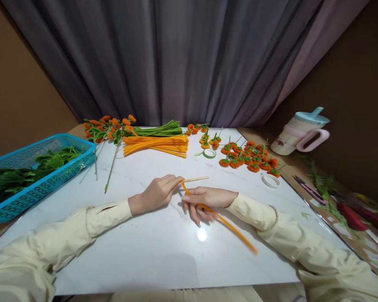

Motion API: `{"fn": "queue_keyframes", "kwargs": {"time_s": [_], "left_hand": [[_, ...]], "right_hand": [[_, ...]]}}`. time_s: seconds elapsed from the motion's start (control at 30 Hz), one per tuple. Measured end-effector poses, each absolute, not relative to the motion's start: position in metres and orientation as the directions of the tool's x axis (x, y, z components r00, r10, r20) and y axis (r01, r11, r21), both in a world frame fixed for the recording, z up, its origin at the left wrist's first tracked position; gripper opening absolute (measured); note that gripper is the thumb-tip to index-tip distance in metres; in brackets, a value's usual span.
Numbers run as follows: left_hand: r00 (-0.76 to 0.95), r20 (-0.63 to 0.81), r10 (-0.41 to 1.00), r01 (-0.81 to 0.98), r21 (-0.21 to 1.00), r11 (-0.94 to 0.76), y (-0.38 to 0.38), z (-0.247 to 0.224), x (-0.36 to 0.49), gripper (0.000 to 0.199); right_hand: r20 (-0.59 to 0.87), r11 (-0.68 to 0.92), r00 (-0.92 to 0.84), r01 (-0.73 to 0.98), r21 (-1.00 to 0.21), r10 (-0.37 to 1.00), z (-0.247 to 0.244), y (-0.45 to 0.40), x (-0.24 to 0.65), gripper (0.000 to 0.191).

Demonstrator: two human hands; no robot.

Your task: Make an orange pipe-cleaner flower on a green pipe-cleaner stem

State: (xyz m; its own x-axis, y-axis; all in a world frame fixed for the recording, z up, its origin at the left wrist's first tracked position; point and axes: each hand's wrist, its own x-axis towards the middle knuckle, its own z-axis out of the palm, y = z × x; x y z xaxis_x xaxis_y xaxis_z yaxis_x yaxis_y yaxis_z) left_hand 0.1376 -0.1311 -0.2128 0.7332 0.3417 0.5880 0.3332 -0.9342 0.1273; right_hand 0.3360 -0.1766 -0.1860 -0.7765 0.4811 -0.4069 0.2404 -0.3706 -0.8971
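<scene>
Over the white table (138, 256), my left hand (159, 191) pinches a thin wooden stick (198, 179) that points to the right. An orange pipe cleaner (236, 235) meets the stick at my left fingertips. From there it slants down through the fingers of my right hand (204, 202), and its free end hangs out toward the lower right. The thumb and forefinger of my right hand close on the pipe cleaner while the other fingers curl loosely below. Behind both hands lies a bundle of orange pipe cleaners (157, 146), with green pipe cleaners (160, 129) beyond it.
At left stands a blue basket (44, 187) of green leaves. Orange flowers (108, 126) with stems lie at back left; several flower heads (248, 155) sit at right. Two tape rolls (209, 153), a tumbler (297, 130), scissors (310, 189) and scraps edge the right side.
</scene>
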Motion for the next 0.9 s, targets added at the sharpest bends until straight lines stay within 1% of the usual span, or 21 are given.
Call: {"fn": "queue_keyframes", "kwargs": {"time_s": [0.1, 0.27, 0.43, 0.6, 0.73, 0.9], "left_hand": [[0.739, 0.574, 0.352, 0.342, 0.129, -0.931, -0.1306, -0.2141, 0.1373, 0.028], [0.735, 0.585, 0.342, 0.318, 0.147, -0.937, -0.132, -0.2121, 0.1378, 0.02], [0.733, 0.57, 0.372, 0.333, 0.177, -0.926, -0.1334, -0.2106, 0.1384, 0.015], [0.725, 0.573, 0.382, 0.323, 0.206, -0.924, -0.1338, -0.2101, 0.1382, 0.016], [0.721, 0.598, 0.351, 0.283, 0.209, -0.936, -0.1324, -0.2108, 0.1377, 0.019], [0.719, 0.599, 0.352, 0.273, 0.223, -0.936, -0.131, -0.2125, 0.1368, 0.017]], "right_hand": [[-0.408, -0.379, -0.787, 0.241, -0.893, 0.463, -0.1875, -0.1744, 0.3366, 0.036], [-0.41, -0.383, -0.781, 0.237, -0.893, 0.471, -0.185, -0.1749, 0.3362, 0.036], [-0.4, -0.385, -0.781, 0.223, -0.895, 0.479, -0.1824, -0.1759, 0.3359, 0.036], [-0.39, -0.392, -0.79, 0.207, -0.896, 0.474, -0.1841, -0.1749, 0.3368, 0.035], [-0.391, -0.395, -0.79, 0.207, -0.895, 0.473, -0.1848, -0.1739, 0.3373, 0.035], [-0.393, -0.4, -0.787, 0.204, -0.894, 0.476, -0.1855, -0.1727, 0.3375, 0.034]]}}
